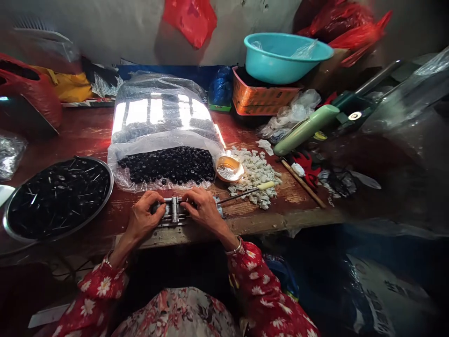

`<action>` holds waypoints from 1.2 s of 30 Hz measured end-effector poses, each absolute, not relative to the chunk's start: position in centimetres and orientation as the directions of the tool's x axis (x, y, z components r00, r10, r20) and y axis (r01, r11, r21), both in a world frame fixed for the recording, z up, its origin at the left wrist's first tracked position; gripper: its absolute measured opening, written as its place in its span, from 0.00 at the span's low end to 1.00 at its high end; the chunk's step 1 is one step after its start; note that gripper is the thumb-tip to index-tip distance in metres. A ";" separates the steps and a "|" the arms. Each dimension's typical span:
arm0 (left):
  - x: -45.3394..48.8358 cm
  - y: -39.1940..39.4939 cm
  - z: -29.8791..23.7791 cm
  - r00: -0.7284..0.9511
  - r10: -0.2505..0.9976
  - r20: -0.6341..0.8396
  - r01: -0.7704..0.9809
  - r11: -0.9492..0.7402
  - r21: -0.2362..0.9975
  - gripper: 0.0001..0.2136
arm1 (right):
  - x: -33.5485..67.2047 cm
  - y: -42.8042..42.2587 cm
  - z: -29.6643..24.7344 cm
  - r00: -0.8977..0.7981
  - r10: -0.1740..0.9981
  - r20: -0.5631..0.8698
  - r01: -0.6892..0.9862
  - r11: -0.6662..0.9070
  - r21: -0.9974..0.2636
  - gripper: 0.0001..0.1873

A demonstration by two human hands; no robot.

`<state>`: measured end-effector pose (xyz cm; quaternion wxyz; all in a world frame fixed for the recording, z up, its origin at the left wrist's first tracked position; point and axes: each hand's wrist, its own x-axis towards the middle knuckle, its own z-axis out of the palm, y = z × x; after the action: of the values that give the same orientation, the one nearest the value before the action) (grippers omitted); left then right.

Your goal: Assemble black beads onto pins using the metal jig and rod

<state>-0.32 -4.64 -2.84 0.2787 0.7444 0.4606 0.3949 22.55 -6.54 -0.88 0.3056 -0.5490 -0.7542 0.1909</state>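
A small metal fixture (175, 209) with rails and a crossbar lies at the table's front edge, between my two hands. My left hand (145, 213) is closed at its left end, thumb and index finger pinched around something small and dark that I cannot make out. Over the right part of the fixture, my right hand (203, 209) has its fingers bent and pressed together; whatever they grip is hidden. From the fixture's right side a thin metal rod with a pale yellow handle (265, 186) points to the right.
Black round pieces (171, 164) spill from a clear plastic bag (157, 112) behind the fixture. Left stands a metal tray (111, 180) of black parts with pins. Right are an orange bowl (239, 174), whitish small pieces (254, 168), a wooden stick (303, 183) and a green-handled machine (305, 130).
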 end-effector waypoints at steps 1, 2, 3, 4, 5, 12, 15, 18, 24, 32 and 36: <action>-0.4 -4.7 -2.9 0.263 0.904 0.336 0.461 -0.424 0.780 0.02 | 23.3 -6.6 -0.6 -0.232 0.939 0.255 0.661 0.345 -0.667 0.03; -0.4 -4.7 -3.0 0.261 0.903 0.341 0.459 -0.427 0.779 0.02 | 24.1 -6.5 -0.3 -0.240 0.934 0.266 0.612 0.358 -0.705 0.04; -0.5 -4.7 -3.0 0.260 0.900 0.350 0.458 -0.434 0.776 0.02 | 25.1 -6.4 0.0 -0.226 0.932 0.284 0.577 0.363 -0.732 0.06; -0.5 -4.7 -3.1 0.260 0.896 0.360 0.458 -0.443 0.771 0.02 | 26.3 -6.0 0.3 -0.190 0.933 0.306 0.565 0.359 -0.743 0.06; -0.5 -4.7 -3.1 0.260 0.891 0.371 0.457 -0.453 0.766 0.02 | 27.6 -5.5 0.5 -0.139 0.935 0.327 0.584 0.344 -0.735 0.07; -0.3 -4.9 -3.2 0.233 0.895 0.380 0.469 -0.446 0.762 0.02 | 36.1 0.5 1.2 0.046 0.990 0.136 0.983 -0.021 -0.180 0.14; -0.4 -4.9 -3.4 0.233 0.901 0.366 0.476 -0.434 0.765 0.03 | 37.0 2.4 0.9 0.054 0.998 0.025 0.991 -0.050 -0.122 0.11; -0.4 -4.9 -3.5 0.228 0.898 0.377 0.474 -0.440 0.762 0.03 | 36.9 3.5 0.3 0.084 0.996 -0.036 0.992 -0.087 -0.094 0.08; -0.3 -4.9 -3.5 0.226 0.898 0.378 0.477 -0.440 0.761 0.03 | 36.8 3.6 0.1 0.112 0.994 -0.008 0.991 -0.112 -0.068 0.11; -0.2 -5.0 -3.5 0.207 0.858 0.470 0.489 -0.507 0.710 0.04 | 35.8 0.6 1.6 0.061 0.994 0.086 0.978 -0.043 -0.205 0.13; 0.1 -5.7 -3.1 0.156 0.806 0.571 0.569 -0.546 0.615 0.04 | 33.1 -2.3 2.1 -0.100 0.974 0.205 0.905 0.174 -0.388 0.10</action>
<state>0.05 -5.65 -3.11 0.1287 0.7493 0.4587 0.4599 33.08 -2.26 2.14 0.2098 -0.6372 -0.7370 0.0821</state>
